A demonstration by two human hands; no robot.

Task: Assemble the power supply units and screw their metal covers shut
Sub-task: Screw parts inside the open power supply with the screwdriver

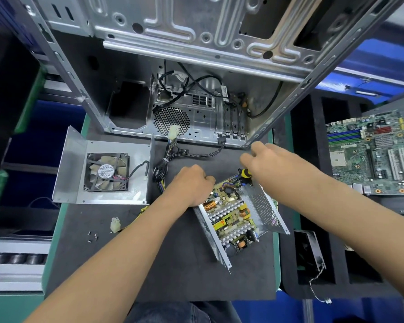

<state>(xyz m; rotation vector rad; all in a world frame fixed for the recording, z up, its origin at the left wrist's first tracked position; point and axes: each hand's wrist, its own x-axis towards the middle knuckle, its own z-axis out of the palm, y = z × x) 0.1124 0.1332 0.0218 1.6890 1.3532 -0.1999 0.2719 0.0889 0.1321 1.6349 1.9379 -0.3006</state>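
Open power supply base [239, 220], mat centre: left hand [191, 185] gripped its far corner, right hand [266, 159] gripped yellow-handled screwdriver [245, 174]; fan cover [107, 171] left; driver best held upright, base braced.

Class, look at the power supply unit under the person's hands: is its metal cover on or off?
Off. The power supply unit lies open, its circuit board bare, while the fan cover rests apart beside it.

Matt black foam mat [173, 264], dull bare-metal cover [117, 148], perforated sheet-metal power supply housing [265, 207]
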